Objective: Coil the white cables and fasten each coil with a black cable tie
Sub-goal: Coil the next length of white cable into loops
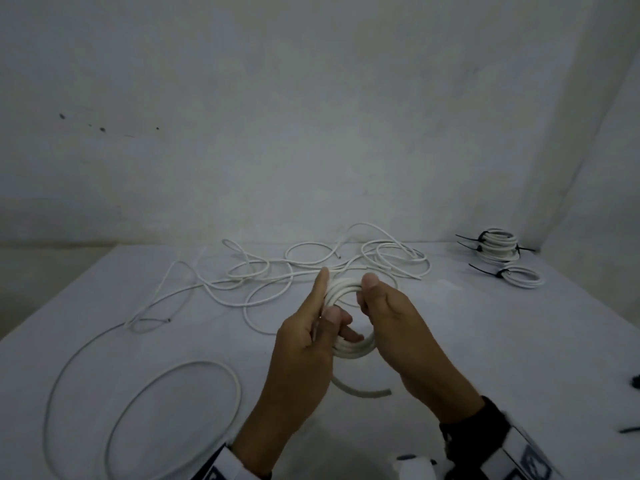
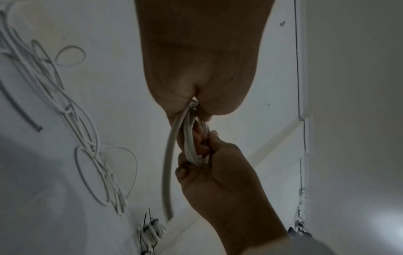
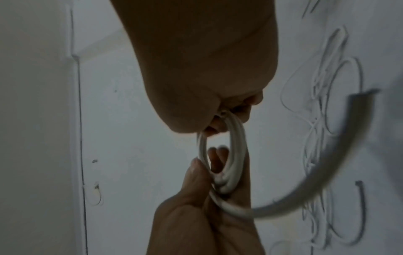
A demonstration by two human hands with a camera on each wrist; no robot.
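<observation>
A small coil of white cable is held upright above the table's middle. My left hand grips its left side, thumb stretched up along the loops and fingers poking through the ring. My right hand pinches the right side, thumb on top. The cable's free tail curves out below the coil. In the left wrist view the coil runs from my left palm down into the right hand. The right wrist view has the coil as a narrow oval between both hands, with the tail blurred.
Loose white cables lie tangled across the back of the white table, and a big loop lies front left. Tied coils with black ties stack at the back right, one more coil beside them. Black cable ties lie at the right edge.
</observation>
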